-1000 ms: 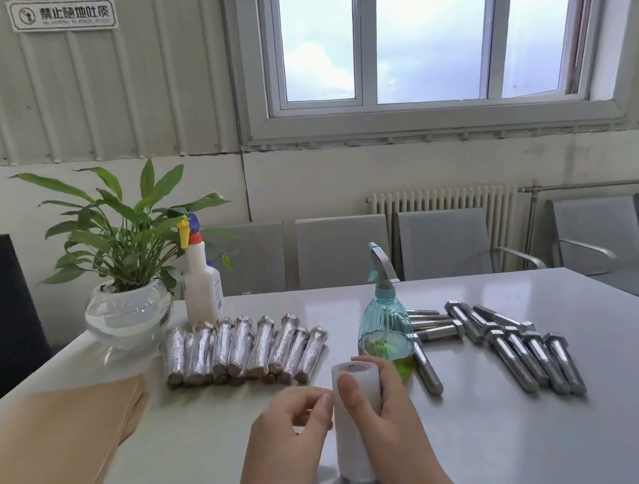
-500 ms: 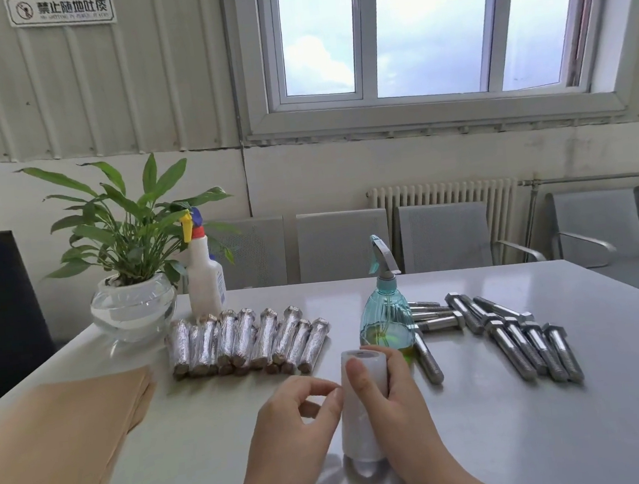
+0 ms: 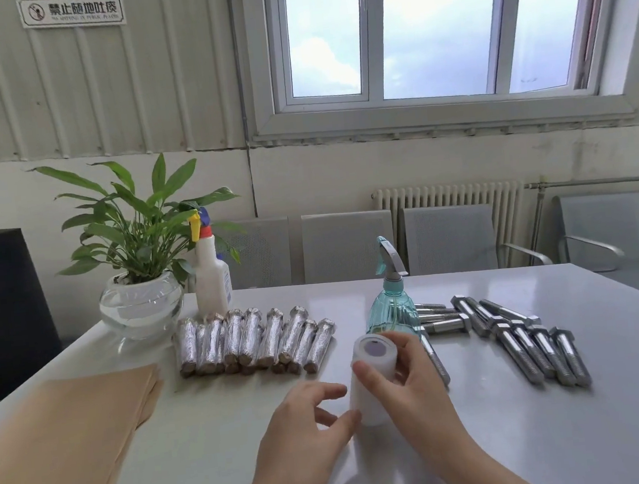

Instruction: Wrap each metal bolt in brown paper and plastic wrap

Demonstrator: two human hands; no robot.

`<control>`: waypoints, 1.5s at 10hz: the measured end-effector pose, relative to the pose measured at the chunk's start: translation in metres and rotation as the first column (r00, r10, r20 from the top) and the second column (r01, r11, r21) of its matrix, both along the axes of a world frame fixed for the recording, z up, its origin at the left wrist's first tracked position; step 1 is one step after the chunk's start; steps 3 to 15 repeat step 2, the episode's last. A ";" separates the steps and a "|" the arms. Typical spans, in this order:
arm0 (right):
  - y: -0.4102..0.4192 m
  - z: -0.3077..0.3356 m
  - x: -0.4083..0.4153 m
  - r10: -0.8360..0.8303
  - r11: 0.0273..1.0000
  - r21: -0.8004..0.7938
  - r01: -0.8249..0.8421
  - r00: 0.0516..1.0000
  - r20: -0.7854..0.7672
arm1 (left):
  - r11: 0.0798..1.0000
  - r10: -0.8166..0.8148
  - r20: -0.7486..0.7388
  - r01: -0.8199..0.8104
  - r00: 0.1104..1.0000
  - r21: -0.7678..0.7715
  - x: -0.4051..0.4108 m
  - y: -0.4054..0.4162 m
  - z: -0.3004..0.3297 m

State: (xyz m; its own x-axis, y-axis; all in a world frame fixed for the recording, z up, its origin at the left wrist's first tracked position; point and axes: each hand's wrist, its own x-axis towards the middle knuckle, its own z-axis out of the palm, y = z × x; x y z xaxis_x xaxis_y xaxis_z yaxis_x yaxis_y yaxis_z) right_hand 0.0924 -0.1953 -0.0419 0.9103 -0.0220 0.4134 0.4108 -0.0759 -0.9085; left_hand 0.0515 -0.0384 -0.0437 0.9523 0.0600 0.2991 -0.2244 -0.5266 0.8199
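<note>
Gripping the plastic wrap roll upright near the tabletop's front edge, the right hand curls round it; left hand fingers, loosely spread, touch its side; bare bolts lie toward the right edge, wrapped bolts toward the far left corner.

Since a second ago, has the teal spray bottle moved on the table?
No. The teal spray bottle stands where it did, between the wrapped bolts and the bare bolts; only the camera has shifted.
</note>
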 end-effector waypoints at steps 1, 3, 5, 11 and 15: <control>-0.008 0.000 0.008 0.000 0.999 -0.038 -0.001 1.000 -0.028 | 0.996 0.082 0.008 -0.082 0.997 -0.023 0.003 0.002 -0.001; -0.009 0.000 0.008 -0.014 0.989 -0.147 0.005 0.998 -0.059 | 0.981 0.177 0.022 -0.175 0.984 -0.079 0.008 0.009 0.001; -0.009 0.000 0.008 -0.014 0.989 -0.147 0.005 0.998 -0.059 | 0.981 0.177 0.022 -0.175 0.984 -0.079 0.008 0.009 0.001; -0.009 0.000 0.008 -0.014 0.989 -0.147 0.005 0.998 -0.059 | 0.981 0.177 0.022 -0.175 0.984 -0.079 0.008 0.009 0.001; -0.009 0.000 0.008 -0.014 0.989 -0.147 0.005 0.998 -0.059 | 0.981 0.177 0.022 -0.175 0.984 -0.079 0.008 0.009 0.001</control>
